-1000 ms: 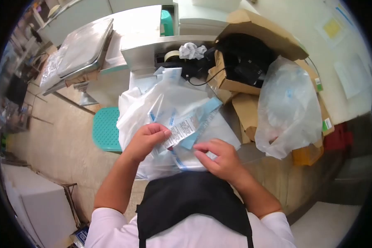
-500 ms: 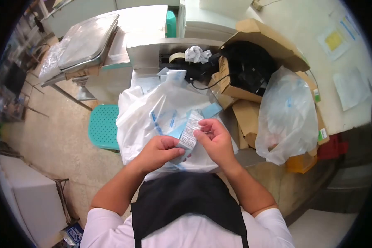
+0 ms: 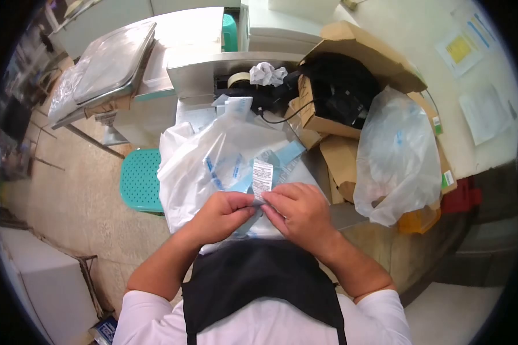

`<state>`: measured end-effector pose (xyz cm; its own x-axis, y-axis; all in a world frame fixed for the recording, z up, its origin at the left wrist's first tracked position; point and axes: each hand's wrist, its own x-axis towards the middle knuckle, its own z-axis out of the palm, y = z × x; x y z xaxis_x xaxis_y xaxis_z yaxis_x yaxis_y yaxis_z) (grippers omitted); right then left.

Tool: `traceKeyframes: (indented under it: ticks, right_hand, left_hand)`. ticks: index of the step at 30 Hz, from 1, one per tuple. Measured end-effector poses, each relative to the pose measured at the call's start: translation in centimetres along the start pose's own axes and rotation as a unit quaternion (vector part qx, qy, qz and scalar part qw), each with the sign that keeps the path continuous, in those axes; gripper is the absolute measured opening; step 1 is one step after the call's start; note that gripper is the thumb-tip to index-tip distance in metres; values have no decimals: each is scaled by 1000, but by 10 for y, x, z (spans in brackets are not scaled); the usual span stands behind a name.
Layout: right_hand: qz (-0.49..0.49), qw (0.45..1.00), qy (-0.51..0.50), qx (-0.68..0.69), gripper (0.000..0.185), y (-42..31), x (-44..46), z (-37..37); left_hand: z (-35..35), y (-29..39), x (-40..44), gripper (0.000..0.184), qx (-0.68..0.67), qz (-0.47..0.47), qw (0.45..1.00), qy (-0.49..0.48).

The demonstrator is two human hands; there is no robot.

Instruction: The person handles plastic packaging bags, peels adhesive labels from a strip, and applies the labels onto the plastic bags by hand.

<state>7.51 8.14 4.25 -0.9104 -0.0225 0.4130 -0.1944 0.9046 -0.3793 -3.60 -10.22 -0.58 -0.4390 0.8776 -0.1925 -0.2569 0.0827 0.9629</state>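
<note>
A narrow light-blue and white printed packet (image 3: 263,175) stands between my hands, small dark text covering the side that faces me. My left hand (image 3: 224,214) pinches its lower end between thumb and fingers. From the other side my right hand (image 3: 299,214) grips the same end, its fingertips almost meeting the left ones. I cannot tell whether the packet is a carton or a soft wrapper. Beneath and beyond it spreads a large white plastic bag (image 3: 184,164) with blue print. Light-blue pieces (image 3: 290,152) lie on the bag behind the packet.
On the right, a cardboard box (image 3: 328,118) holds black items, beside a translucent plastic bag (image 3: 394,161). Crumpled paper (image 3: 267,73) and a tape roll (image 3: 239,79) sit at the back. A green stool (image 3: 141,178) stands left, below metal trays (image 3: 115,63).
My right hand has moved down from the packet's upper side to its lower end, close to my left hand. The packet has turned more upright. The view has shifted slightly.
</note>
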Motion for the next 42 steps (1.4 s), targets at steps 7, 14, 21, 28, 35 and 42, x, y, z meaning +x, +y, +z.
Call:
traceKeyframes:
  ticks: [7, 14, 21, 28, 35, 42]
  right_hand:
    - [-22, 999, -5, -31, 19, 1, 0, 0]
    - [-8, 998, -11, -56, 16, -1, 3, -4]
    - [146, 984, 3, 100, 9, 19, 7, -22]
    - [216, 968, 51, 118, 10, 49, -29, -23]
    - [20, 991, 6, -133, 9, 93, -72, 30]
    - [-54, 991, -14, -120, 7, 94, -81, 43]
  left_hand:
    - [1, 14, -1, 24, 78, 10, 997, -3]
    - [-2, 1, 4, 23, 138, 40, 990, 4]
    - [-35, 15, 13, 28, 225, -4, 974, 21]
    - [-61, 2, 38, 43, 522, 227, 740, 357]
    - [17, -51, 35, 44, 630, 172, 758, 15]
    - [3, -64, 42, 43, 703, 104, 703, 36]
